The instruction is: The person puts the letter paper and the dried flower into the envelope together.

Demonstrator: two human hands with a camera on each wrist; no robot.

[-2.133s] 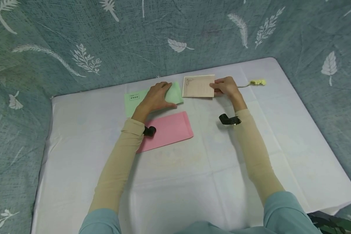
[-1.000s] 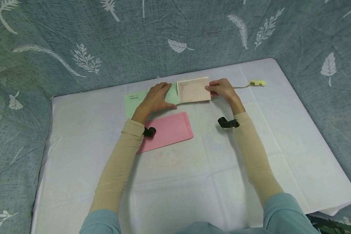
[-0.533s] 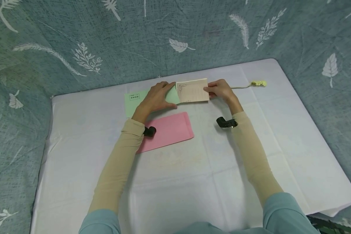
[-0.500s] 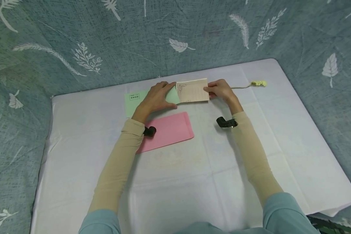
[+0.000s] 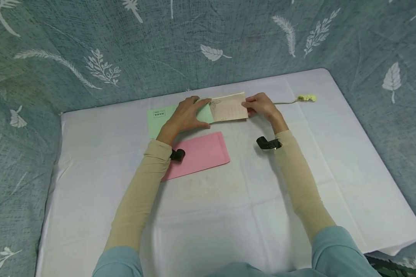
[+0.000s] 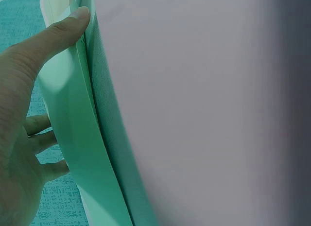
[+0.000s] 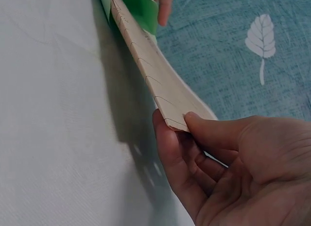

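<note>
My left hand (image 5: 184,116) grips a light green envelope (image 5: 205,113) across its width, the thumb on the near edge and the fingers along the far one. Seen from the left wrist, the envelope (image 6: 80,124) stands a little bowed between thumb and fingers. A folded cream letter sheet (image 5: 230,107) with printed lines and a corner ornament has its left end at the envelope's right-hand mouth. My right hand (image 5: 263,107) pinches the sheet's right end between thumb and fingers. From the right wrist, the sheet's (image 7: 150,65) far end lies inside the parted green mouth (image 7: 143,12).
A pink envelope (image 5: 204,152) lies in front of the green one, partly under my left wrist. Right of my right hand is a yellow flower (image 5: 306,98) on a thin stem. Leaf-patterned cloth (image 5: 211,34) hangs behind the white-covered table (image 5: 208,215).
My right hand has carried the letter sheet left, from beside the green envelope into its mouth. In the last half second the left fingertips have shifted slightly to the right over the sheet's end.
</note>
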